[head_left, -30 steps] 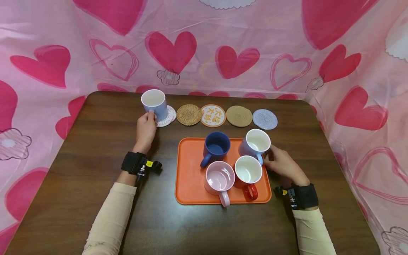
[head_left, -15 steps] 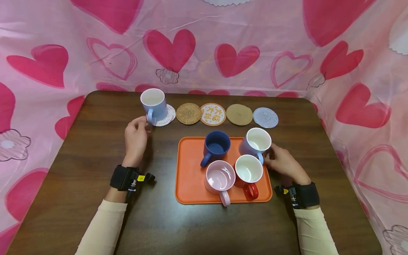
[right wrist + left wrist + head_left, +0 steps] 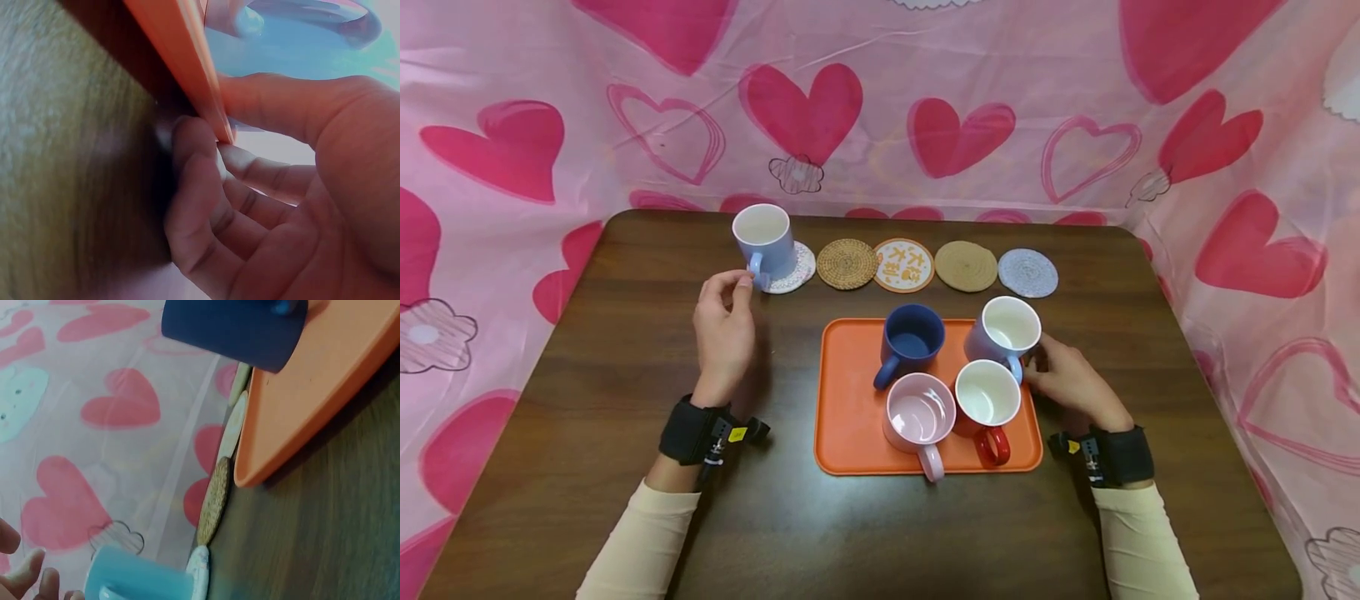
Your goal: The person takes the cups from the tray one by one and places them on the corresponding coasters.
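A light blue mug (image 3: 769, 250) with a white inside stands on the white patterned coaster (image 3: 801, 268) at the back left. Just in front of its handle is my left hand (image 3: 725, 329), fingers loosely bent and holding nothing; the left wrist view shows its fingertips apart from the mug (image 3: 140, 575). My right hand (image 3: 1075, 383) pinches the right rim of the orange tray (image 3: 850, 400), thumb on the upper side and fingers beneath in the right wrist view. On the tray stand a dark blue mug (image 3: 913, 333), a pale blue mug (image 3: 988, 343), a pink mug (image 3: 917, 417) and a red-handled mug (image 3: 992, 446).
A woven brown coaster (image 3: 846, 265), an orange-rimmed coaster with characters (image 3: 903, 267), a tan coaster (image 3: 966, 267) and a pale blue coaster (image 3: 1028, 273) continue the row along the back of the wooden table (image 3: 820, 533). A pink heart-patterned cloth (image 3: 880, 133) hangs behind.
My left hand has let go of the light blue mug's handle and drawn back slightly toward the front left. The mug stays on its coaster. My right hand keeps its place at the tray.
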A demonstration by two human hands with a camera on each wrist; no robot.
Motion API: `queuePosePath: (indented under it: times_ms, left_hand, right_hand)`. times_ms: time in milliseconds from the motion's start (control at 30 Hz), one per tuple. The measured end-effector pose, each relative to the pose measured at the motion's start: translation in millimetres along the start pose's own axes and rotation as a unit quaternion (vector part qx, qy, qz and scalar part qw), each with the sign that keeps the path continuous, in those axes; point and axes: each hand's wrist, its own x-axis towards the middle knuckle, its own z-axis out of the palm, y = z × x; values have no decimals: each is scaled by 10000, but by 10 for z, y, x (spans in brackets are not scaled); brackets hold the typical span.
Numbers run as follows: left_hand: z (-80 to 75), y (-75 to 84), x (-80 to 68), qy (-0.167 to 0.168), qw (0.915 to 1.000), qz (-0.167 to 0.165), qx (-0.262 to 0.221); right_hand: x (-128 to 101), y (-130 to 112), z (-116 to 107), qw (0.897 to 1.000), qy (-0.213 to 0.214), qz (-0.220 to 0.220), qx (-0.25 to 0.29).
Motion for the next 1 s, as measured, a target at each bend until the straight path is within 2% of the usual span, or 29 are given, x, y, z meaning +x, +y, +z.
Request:
queuePosePath:
  times_ms: [167,400,600,767,1000]
  left_hand:
    - [90,50,-72,-43,9987,466,-180]
    - [174,101,-160,-520,9953,683,-451]
    - [269,105,-220,-1116,9860,951,-798]
    - [372,104,-316,-1558,9784,1181,-669]
    - [564,32,-501,-2222,9665,1086,-694]
  right_hand:
    - [8,9,-7,10000,64,-28,-62]
    - [13,14,-18,9999,75,-26,-97]
    - [12,10,-7,10000,25,-6,-42]
    - [11,7,-9,9999,59,16,-93]
    - [17,-1,-3,9999,77,-28,-81]
